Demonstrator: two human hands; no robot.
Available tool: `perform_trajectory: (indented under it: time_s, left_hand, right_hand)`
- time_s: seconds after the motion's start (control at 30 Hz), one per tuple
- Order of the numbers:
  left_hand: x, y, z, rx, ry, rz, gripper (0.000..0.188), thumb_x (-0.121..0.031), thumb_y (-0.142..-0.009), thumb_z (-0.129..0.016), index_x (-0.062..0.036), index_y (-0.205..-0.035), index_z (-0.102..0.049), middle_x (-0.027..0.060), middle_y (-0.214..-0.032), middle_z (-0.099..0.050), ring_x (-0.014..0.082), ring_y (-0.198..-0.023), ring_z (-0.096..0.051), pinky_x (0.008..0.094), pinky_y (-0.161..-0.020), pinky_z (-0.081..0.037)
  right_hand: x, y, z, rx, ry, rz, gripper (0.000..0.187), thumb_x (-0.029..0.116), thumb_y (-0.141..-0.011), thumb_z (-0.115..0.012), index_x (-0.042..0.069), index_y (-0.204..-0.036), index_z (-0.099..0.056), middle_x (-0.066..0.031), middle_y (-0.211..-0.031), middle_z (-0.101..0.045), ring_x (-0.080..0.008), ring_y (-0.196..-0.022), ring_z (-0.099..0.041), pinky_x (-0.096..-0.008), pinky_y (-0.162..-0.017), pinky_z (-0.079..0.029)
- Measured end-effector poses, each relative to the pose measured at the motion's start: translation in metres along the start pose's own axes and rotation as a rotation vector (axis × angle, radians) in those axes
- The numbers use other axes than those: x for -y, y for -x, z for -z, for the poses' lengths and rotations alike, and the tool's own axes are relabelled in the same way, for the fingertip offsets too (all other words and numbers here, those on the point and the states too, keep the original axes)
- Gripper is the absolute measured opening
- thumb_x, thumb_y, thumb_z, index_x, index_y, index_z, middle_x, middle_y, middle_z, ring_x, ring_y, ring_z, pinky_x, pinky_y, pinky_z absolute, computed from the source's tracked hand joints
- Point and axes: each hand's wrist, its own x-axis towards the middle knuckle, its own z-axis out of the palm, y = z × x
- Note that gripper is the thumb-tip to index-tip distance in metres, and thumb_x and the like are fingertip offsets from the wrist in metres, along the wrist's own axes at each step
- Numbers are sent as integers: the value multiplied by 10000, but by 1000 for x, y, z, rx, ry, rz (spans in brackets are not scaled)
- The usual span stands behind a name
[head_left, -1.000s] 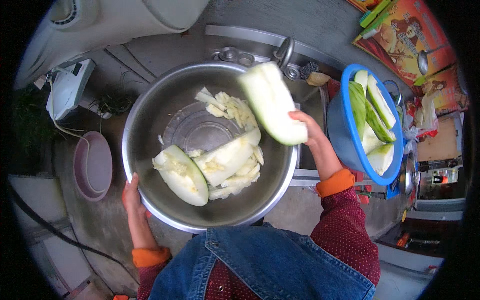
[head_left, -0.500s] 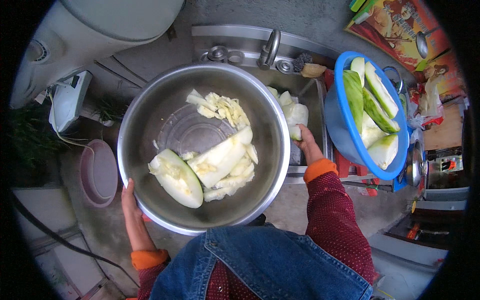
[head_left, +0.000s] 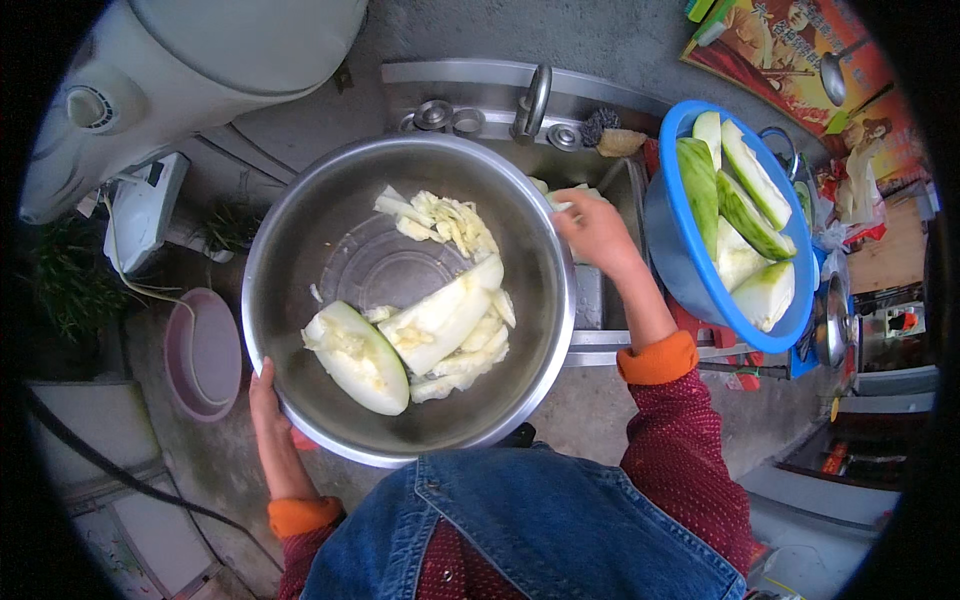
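Observation:
A large stainless steel basin [head_left: 300, 200] sits in front of me. It holds two big pieces of winter melon, one piece [head_left: 357, 360] with green rind showing and a pale piece [head_left: 440, 315], along with scraped-out pulp [head_left: 455, 222]. My left hand [head_left: 263, 400] grips the basin's lower left rim. Beyond the right rim, my right hand [head_left: 598, 232] is over the sink [head_left: 625, 195] with its fingers bent and blurred. Pale melon pieces in the sink are mostly hidden by the hand and the basin; whether the fingers hold one is unclear.
A blue tub [head_left: 685, 270] of green-skinned melon wedges [head_left: 752, 215] stands right of the sink. Behind are a faucet [head_left: 531, 105], a scouring pad [head_left: 600, 124] and a sponge [head_left: 622, 143]. A pink basin [head_left: 203, 355] lies at left, below a white water heater [head_left: 150, 90].
My right hand has moved up and slightly left, from low in the sink to beside the basin's right rim. My left hand keeps its hold on the rim. The basin's contents look unchanged.

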Motion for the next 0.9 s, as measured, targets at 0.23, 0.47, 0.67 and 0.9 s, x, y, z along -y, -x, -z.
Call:
perform_trajectory:
  time_s: [0.23,0.47,0.67,0.9]
  left_hand:
    - [3,-5,2,86,31,-13,361,-242,-889,-550,-16,-1165,-495,119,-1056,-597,237,-914,-596,359,-764,-506]
    - [-3,0,-1,68,-2,7,368,-245,-890,-547,-25,-1181,-493,112,-1062,-596,231,-915,-591,361,-783,-492]
    - [-4,6,-7,-4,-45,-10,342,-258,-895,-541,-27,-1147,-527,96,-1047,-617,210,-890,-604,336,-791,-484]
    - [-6,8,-7,34,8,22,325,-220,-896,-543,-22,-1148,-489,127,-1037,-598,241,-908,-601,378,-776,-512]
  right_hand:
    - [224,74,41,612,354,949,235,135,-699,-581,22,-904,-585,-161,-769,-613,-306,-731,-622,-419,-618,-510]
    - [319,120,44,909,668,1279,281,111,-668,-590,-7,-922,-614,-155,-772,-622,-288,-685,-623,-392,-553,-511]
    - [320,132,23,935,718,1320,274,124,-677,-600,8,-922,-635,-157,-828,-633,-296,-710,-630,-400,-566,-512]
    - [310,143,-14,930,747,1339,266,141,-688,-612,25,-923,-660,-160,-893,-646,-305,-739,-638,-409,-582,-514]
